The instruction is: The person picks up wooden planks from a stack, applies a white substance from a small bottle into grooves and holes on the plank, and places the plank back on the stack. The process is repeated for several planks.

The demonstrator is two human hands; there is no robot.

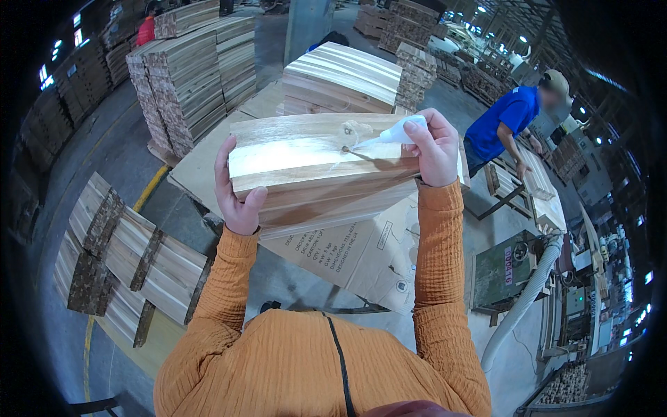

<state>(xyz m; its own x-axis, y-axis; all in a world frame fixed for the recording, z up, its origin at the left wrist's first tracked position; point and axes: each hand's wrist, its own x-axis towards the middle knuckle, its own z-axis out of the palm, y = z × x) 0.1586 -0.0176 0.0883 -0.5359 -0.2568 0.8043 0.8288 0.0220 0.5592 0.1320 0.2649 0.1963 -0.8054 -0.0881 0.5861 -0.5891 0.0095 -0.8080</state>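
A pale wooden board (278, 149) lies on top of a stack of similar boards (333, 208) in front of me. My left hand (240, 191) grips the board's left end, its thumb on the near edge and its fingers over the end. In my right hand (438, 147) is a small white squeeze bottle (394, 132) with a long thin nozzle. The bottle is tilted, its tip pointing left and down at a dark knot (345, 149) in the board's face. Whether the tip touches the wood I cannot tell. Another rough, knotty patch (349, 130) shows just beyond it.
Flattened cardboard (354, 254) covers the worktable under the boards. More boards are stacked beyond (340, 69), at far left (191, 76) and low on the left (132, 257). On the right stand a co-worker in blue (511, 115), a green machine (504, 267) and a grey hose (524, 299).
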